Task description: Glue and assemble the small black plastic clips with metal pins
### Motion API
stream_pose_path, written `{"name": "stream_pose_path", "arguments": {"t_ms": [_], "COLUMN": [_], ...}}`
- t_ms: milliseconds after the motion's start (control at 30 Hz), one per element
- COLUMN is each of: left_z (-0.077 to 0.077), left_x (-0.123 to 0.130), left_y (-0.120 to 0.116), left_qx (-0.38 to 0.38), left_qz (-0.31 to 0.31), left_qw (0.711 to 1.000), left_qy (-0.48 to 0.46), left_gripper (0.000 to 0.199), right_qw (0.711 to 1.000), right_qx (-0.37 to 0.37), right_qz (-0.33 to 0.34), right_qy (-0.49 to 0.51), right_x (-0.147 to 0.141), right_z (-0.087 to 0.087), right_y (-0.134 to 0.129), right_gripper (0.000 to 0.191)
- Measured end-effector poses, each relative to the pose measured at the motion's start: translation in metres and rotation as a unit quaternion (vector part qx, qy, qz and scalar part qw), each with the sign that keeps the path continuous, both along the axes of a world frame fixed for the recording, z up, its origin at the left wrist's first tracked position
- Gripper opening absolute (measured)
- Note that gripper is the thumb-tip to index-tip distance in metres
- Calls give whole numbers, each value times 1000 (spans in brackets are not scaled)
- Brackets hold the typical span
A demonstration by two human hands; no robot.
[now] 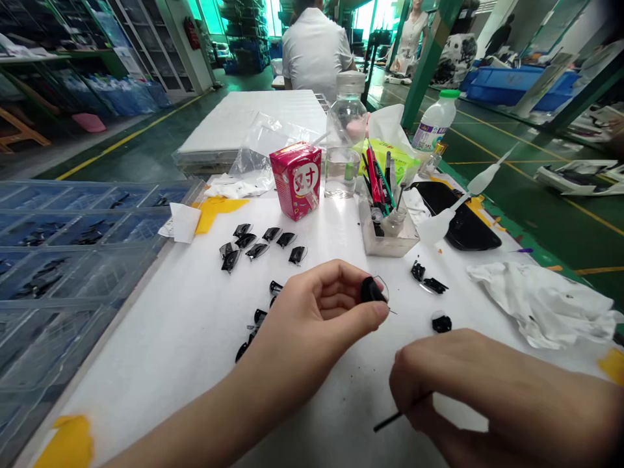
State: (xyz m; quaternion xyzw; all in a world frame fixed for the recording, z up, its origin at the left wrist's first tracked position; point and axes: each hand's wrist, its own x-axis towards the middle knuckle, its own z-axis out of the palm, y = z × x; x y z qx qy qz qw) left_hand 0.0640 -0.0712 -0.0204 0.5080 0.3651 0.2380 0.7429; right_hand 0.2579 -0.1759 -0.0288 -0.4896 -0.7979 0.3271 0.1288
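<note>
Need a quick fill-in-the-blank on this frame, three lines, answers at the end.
The small black part is pinched by the ____ hand.
The right hand grips a thin stick coloured ____.
Seen from the camera, the clear plastic bottle stands to the ____ of the red carton.

Missing words: left; black; right.
</note>
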Motion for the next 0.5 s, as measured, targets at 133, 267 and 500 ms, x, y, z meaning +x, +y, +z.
{"name": "stream_pose_path", "arguments": {"t_ms": [133,267,500], "left_z": [-1,0,-1], "left_x": [0,-2,-2], "left_y": [1,1,3], "left_qx": [1,8,-19], "left_qz": [-9,-15,-3], "left_qw": [1000,1000,999], "left_qy": [-8,-21,-27], "left_gripper": [17,15,16], "right_qw": [996,990,985], "right_qx": [-13,-6,55], "right_qz": [-65,-87,-117], "right_qy": [56,115,118], "right_x": [4,2,1], "right_z": [14,16,15], "right_y": [2,5,6], "right_gripper": [33,33,21]}}
